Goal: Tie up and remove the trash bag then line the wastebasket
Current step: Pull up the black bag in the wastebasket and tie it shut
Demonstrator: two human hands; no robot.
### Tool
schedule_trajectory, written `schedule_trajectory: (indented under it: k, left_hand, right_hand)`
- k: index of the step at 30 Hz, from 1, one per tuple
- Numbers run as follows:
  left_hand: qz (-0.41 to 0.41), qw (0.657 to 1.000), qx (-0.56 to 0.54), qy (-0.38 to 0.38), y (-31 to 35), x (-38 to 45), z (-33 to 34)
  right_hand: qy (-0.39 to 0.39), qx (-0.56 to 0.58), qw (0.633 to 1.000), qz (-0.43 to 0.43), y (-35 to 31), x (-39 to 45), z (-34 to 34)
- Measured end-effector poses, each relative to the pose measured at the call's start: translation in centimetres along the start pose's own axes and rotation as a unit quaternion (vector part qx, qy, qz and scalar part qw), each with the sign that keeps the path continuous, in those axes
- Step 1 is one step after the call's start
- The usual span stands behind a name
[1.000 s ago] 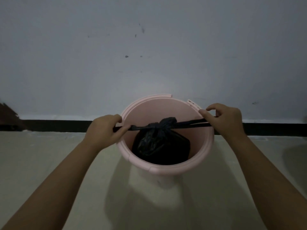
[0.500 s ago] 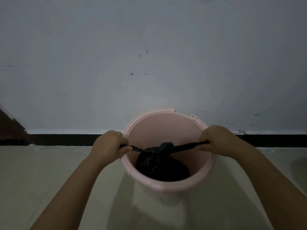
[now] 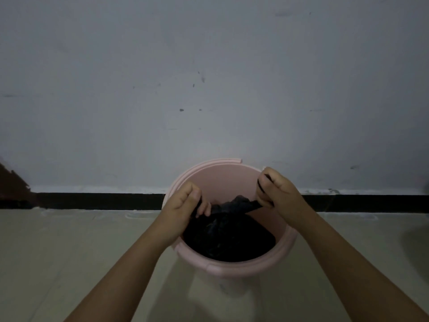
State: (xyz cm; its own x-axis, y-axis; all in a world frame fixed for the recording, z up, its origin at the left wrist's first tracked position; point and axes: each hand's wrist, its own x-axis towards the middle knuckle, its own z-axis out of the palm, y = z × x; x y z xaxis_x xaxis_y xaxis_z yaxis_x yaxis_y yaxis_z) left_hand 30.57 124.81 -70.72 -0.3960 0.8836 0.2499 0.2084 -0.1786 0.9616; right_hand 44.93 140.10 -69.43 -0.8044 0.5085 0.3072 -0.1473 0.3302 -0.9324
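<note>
A pink round wastebasket [image 3: 234, 267] stands on the floor against the wall. Inside it sits a black trash bag [image 3: 228, 238], bunched at the top into a knot near the middle. My left hand [image 3: 183, 205] is over the basket's left rim, fingers closed on the bag's left tail. My right hand [image 3: 277, 194] is over the right rim, closed on the right tail, whose end pokes out above my fingers. Both tails run short and tight from the knot to my fists.
A grey-white wall [image 3: 209, 89] rises just behind the basket, with a black baseboard strip [image 3: 92, 201] along its foot. The pale floor [image 3: 69, 252] spreads to both sides. A dark brown object [image 3: 11, 182] shows at the far left edge.
My hands have come inward from outside the rim toward the bag's knot, so the stretched tails are now short. The view has tilted, leaving the basket lower in the frame.
</note>
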Motion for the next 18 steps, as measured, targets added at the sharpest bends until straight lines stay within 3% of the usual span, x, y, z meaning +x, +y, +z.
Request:
schedule_trajectory:
  k: [6,10,14,16,18]
  left_hand:
    - [0.019,0.971,0.236,0.028,-0.9,-1.4,-2.8]
    - [0.002,0.958,0.281,0.048,-1.2,-2.2,-4.4]
    - [0.017,0.939,0.343,0.009,-1.0,-1.9,-4.1]
    - [0.066,0.892,0.445,-0.034,-1.0,-1.6,-3.9]
    - [0.14,0.814,0.561,-0.056,-1.6,-0.9,-3.7]
  right_hand:
    - [-0.033,-0.245,0.968,-0.039,0.7,-1.3,-0.4]
    - [0.01,-0.274,0.961,-0.027,1.4,-2.7,-2.4]
    - [0.027,-0.287,0.956,-0.059,1.2,-2.9,-2.0]
    - [0.042,-0.265,0.961,-0.073,0.7,-2.9,-1.7]
    - [0.058,-0.236,0.965,-0.095,0.0,-2.4,-1.7]
